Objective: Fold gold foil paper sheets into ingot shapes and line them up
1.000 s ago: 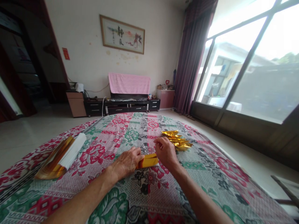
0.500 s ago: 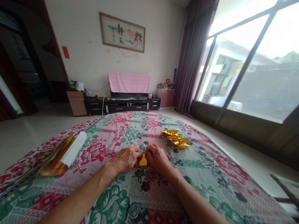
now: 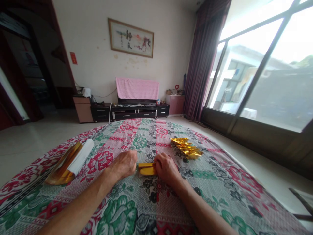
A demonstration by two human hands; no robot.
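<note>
A folded strip of gold foil paper [image 3: 147, 170] lies on the patterned tablecloth in front of me, with a crease along its length. My right hand [image 3: 167, 167] grips its right end, fingers bent round it and the tips partly hidden. Just left of the strip, my left hand [image 3: 125, 165] is closed with curled fingers, a small gap from the paper's left end. Nothing shows in that hand. Beyond my right hand sits a row of folded gold foil pieces [image 3: 187, 148], pointed and overlapping.
On the left of the round table rests a stack of gold foil sheets [image 3: 64, 168] with a white paper roll [image 3: 81, 156] along it. The flowered tablecloth [image 3: 139, 142] covers the table. Farther off stand a low black cabinet [image 3: 134, 114] and a large window [image 3: 264, 75].
My left hand has come off the gold foil paper and moved left, uncovering its left end. My right hand stays on the right end. The view has shifted slightly.
</note>
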